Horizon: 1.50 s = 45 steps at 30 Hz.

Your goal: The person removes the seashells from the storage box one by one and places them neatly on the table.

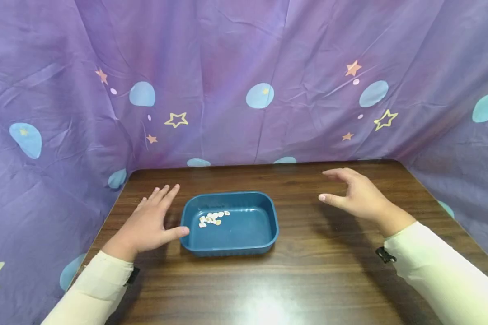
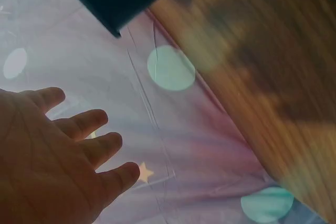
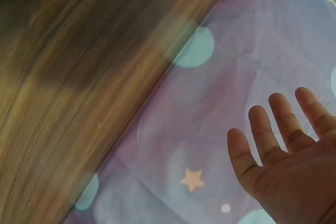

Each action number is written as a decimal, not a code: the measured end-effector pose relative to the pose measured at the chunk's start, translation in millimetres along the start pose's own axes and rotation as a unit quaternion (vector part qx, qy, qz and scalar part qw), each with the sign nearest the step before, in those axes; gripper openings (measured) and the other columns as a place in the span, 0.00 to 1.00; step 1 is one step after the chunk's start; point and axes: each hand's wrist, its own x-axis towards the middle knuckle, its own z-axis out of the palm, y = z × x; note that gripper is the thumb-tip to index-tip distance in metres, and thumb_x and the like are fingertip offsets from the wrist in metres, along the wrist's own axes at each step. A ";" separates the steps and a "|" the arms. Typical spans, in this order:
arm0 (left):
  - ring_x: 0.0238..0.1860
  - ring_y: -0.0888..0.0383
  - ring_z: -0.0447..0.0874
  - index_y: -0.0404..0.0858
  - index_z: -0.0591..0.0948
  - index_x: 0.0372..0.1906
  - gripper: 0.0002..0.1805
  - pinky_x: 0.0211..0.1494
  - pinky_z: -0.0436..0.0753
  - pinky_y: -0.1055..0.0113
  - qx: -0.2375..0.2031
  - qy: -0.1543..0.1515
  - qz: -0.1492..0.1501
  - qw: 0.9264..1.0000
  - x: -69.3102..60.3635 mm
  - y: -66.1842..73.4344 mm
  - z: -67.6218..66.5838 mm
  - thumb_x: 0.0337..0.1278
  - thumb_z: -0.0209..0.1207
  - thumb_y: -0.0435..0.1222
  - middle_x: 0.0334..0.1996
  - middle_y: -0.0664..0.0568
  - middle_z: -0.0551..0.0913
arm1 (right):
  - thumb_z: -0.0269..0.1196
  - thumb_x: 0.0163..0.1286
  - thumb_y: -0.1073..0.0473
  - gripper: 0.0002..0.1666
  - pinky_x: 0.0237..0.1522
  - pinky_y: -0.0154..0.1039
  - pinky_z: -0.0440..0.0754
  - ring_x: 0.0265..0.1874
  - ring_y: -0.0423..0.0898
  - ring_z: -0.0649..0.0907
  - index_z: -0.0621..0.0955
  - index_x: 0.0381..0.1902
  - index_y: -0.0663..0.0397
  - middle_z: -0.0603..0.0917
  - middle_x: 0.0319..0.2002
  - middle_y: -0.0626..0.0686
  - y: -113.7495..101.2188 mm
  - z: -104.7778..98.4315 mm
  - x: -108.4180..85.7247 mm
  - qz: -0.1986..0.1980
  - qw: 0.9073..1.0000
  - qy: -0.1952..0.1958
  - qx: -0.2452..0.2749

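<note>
Left hand (image 1: 148, 225), fingers spread, grasping nothing, is at the blue tray's (image 1: 248, 228) left end; thumb contact cannot be confirmed. Right hand (image 1: 358, 195), relaxed and free, is well apart. White pieces (image 1: 212, 216) lie in the tray's left half, on the table (image 1: 309, 275). Judged step: hands disengaged; handling the pieces would call for reaching inside.
</note>
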 end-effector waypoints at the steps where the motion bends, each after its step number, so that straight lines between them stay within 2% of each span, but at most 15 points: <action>1: 0.80 0.24 0.52 0.38 0.52 0.86 0.63 0.75 0.55 0.22 -0.004 -0.002 0.002 1.000 0.0 1.8 1.2 0.58 0.65 0.68 0.81 0.28 0.57 | 0.78 0.63 0.47 0.38 0.55 0.63 0.80 0.58 0.63 0.83 0.80 0.66 0.57 0.85 0.58 0.64 -1.6 1.9 1.7 -0.001 1.000 0.000 0.003; 7: 0.80 0.25 0.52 0.37 0.52 0.86 0.63 0.75 0.56 0.23 -0.016 -0.016 0.007 1.000 0.2 9.2 11.1 0.58 0.66 0.67 0.81 0.28 0.57 | 0.79 0.62 0.48 0.36 0.57 0.62 0.81 0.57 0.61 0.84 0.81 0.63 0.57 0.85 0.57 0.62 -13.9 15.7 11.1 -0.012 1.000 -0.005 0.025; 16: 0.80 0.25 0.53 0.34 0.54 0.85 0.62 0.75 0.59 0.24 -0.027 -0.027 0.015 0.999 4.7 12.7 27.7 0.57 0.68 0.64 0.81 0.27 0.57 | 0.79 0.62 0.50 0.34 0.59 0.59 0.81 0.56 0.58 0.85 0.82 0.62 0.57 0.86 0.55 0.59 -34.5 33.4 27.1 -0.029 0.998 -0.009 0.056; 21: 0.81 0.26 0.51 0.33 0.52 0.85 0.65 0.76 0.57 0.24 -0.034 -0.044 0.004 0.998 6.9 13.6 34.2 0.56 0.68 0.66 0.81 0.28 0.55 | 0.79 0.62 0.50 0.34 0.59 0.59 0.81 0.55 0.57 0.84 0.83 0.62 0.58 0.87 0.54 0.59 -47.0 43.5 35.5 -0.033 0.997 -0.020 0.068; 27: 0.81 0.26 0.52 0.30 0.49 0.85 0.70 0.75 0.59 0.24 -0.035 -0.054 -0.009 0.998 9.6 17.7 36.8 0.52 0.69 0.68 0.81 0.27 0.55 | 0.80 0.61 0.50 0.34 0.57 0.56 0.82 0.54 0.54 0.84 0.83 0.62 0.57 0.86 0.53 0.56 -64.2 55.8 44.0 -0.047 0.995 -0.028 0.085; 34: 0.81 0.27 0.51 0.27 0.45 0.84 0.76 0.75 0.58 0.25 -0.040 -0.075 -0.029 0.996 13.4 18.2 39.8 0.47 0.71 0.70 0.82 0.28 0.53 | 0.79 0.62 0.53 0.31 0.56 0.52 0.83 0.50 0.56 0.85 0.84 0.60 0.59 0.87 0.51 0.56 -82.6 68.9 53.2 -0.069 0.991 -0.029 0.113; 41: 0.82 0.28 0.50 0.24 0.44 0.83 0.82 0.75 0.58 0.25 -0.050 -0.086 -0.044 0.994 15.6 16.9 42.2 0.39 0.72 0.74 0.83 0.30 0.50 | 0.79 0.62 0.54 0.29 0.53 0.49 0.83 0.47 0.55 0.85 0.84 0.58 0.58 0.87 0.48 0.54 -99.9 82.6 61.3 -0.067 0.988 -0.036 0.135; 45: 0.82 0.28 0.49 0.23 0.43 0.83 0.83 0.76 0.57 0.25 -0.064 -0.096 -0.052 0.992 15.5 17.8 42.7 0.39 0.73 0.73 0.84 0.30 0.48 | 0.79 0.62 0.54 0.28 0.51 0.47 0.84 0.45 0.52 0.85 0.85 0.57 0.58 0.87 0.46 0.53 -109.3 90.7 65.3 -0.068 0.986 -0.037 0.147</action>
